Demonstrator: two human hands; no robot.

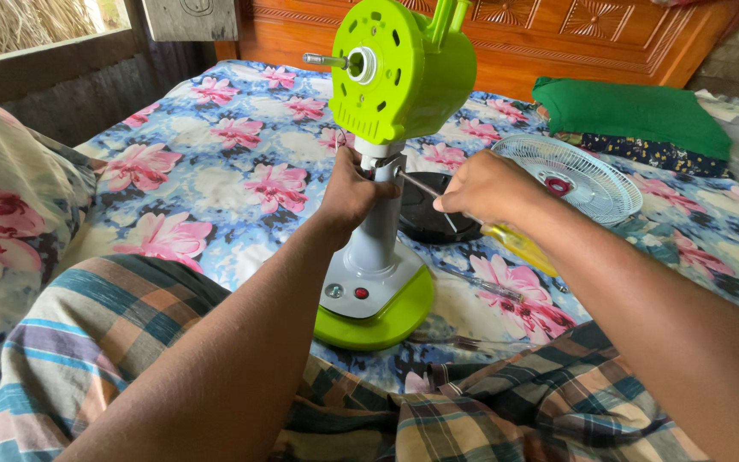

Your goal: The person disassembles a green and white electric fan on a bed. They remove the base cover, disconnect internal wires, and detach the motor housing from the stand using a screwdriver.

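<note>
Fan body [387, 171], lime-green and grey plastic, stands upright on the floral bedsheet [215, 162]. Left hand [352, 192] is closed around the grey neck at 9 o'clock. Right hand [485, 188] is closed on a yellow-handled screwdriver [472, 218], tip at the neck from 3 o'clock. Judged light, rigid, top-heavy; the neck is the steadiest hold. White grille [575, 175] lies at 2 o'clock.
</note>
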